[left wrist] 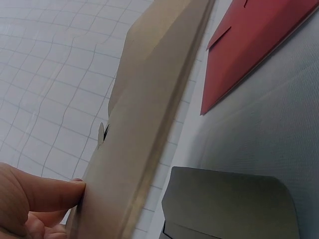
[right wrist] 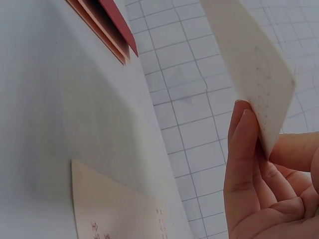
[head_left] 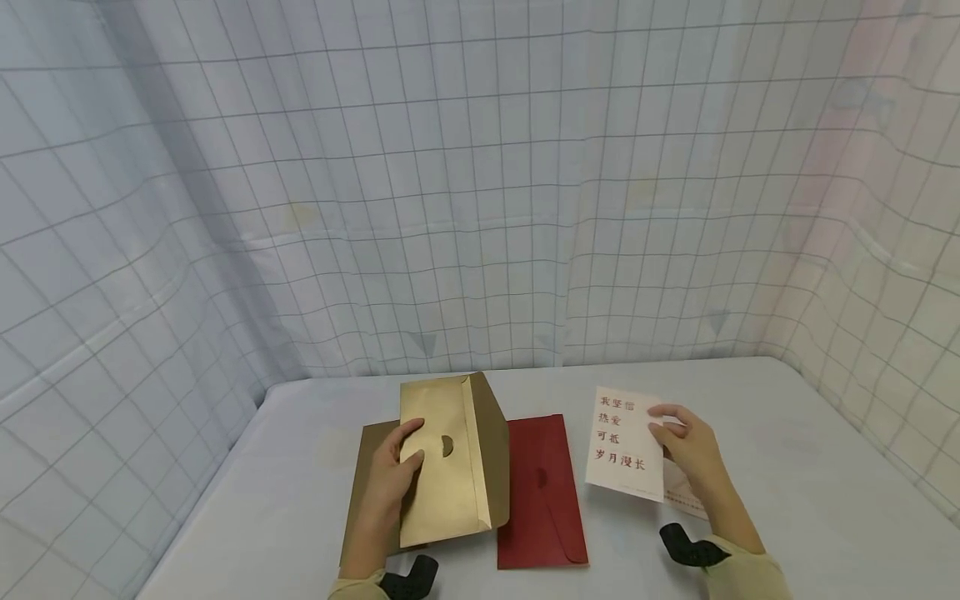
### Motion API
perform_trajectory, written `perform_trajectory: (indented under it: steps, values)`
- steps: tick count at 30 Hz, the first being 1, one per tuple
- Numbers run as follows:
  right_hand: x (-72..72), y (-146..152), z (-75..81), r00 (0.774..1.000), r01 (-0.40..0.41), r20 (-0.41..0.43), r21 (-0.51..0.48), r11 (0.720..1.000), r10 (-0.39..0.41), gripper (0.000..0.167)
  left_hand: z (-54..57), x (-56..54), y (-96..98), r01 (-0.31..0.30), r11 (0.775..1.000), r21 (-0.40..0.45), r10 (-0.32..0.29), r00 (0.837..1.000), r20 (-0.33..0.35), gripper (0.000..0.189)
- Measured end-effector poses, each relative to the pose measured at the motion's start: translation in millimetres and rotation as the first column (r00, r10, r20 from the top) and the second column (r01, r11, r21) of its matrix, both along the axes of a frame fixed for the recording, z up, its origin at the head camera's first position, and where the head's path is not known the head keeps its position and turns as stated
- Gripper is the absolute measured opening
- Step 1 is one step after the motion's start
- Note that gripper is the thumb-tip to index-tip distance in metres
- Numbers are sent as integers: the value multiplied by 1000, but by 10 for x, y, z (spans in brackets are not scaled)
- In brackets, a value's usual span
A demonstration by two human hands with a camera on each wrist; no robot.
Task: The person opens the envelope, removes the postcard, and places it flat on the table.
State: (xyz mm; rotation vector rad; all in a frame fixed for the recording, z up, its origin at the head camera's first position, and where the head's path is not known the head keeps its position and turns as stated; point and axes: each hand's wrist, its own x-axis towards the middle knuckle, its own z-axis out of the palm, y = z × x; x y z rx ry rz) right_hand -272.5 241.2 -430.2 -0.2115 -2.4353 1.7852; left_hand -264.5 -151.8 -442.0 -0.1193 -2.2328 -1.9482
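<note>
My left hand grips a gold envelope by its left edge, thumb on the face with the small half-round slot. The envelope's flap stands open on the right side. In the left wrist view the thumb and fingers pinch the raised gold envelope. My right hand pinches a white card with red Chinese characters by its right edge, above the table. The right wrist view shows the card between thumb and fingers.
Beneath the held envelope lies another gold envelope. A red envelope lies to its right on the white table. A second card lies partly under my right hand. A white grid-patterned curtain hangs behind the table.
</note>
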Motion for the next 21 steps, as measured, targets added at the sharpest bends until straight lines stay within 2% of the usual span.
perform_trajectory:
  steps: [6,13,21]
  values:
    - [11,86,-9,1000,19,5,23,1000,-19,37,77,10,3,-20,999,-32,23,995,101,47]
    - [23,170,-26,999,43,18,58,997,-44,38,80,21,-36,-29,999,-34,33,992,125,47]
    - [23,304,-85,998,52,42,31,998,-53,41,59,-9,-158,-53,998,-18,55,989,134,49]
